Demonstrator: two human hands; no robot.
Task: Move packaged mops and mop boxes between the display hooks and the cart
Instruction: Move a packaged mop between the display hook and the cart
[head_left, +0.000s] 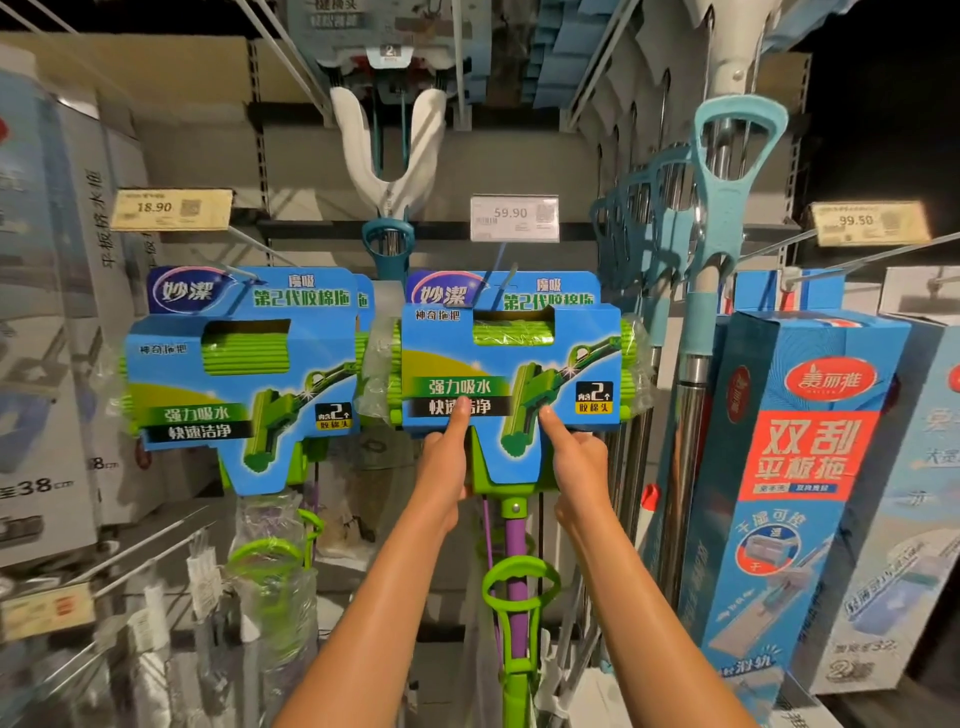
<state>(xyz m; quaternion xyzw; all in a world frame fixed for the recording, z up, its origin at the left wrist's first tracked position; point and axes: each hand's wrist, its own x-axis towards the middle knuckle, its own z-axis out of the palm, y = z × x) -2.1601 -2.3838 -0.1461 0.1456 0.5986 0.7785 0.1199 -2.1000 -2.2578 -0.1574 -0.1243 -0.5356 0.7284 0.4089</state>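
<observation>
While both my hands hold the mop pack (511, 369) by its lower edge, left hand (441, 467) and right hand (579, 462) each keep a thumb on its front, grip closed. It hangs between a matching pack (241, 374) and poles (691, 395). Blue card, green sponge rolls.

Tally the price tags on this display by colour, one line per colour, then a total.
Yellow price tags: 2, the 18.90 yellow price tag at left and the 99.50 yellow price tag at right.
White price tags: 1, the 59.90 white price tag above the blue-and-green packaged sponge mop that both hands hold.
Total: 3 readable price tags.
</observation>
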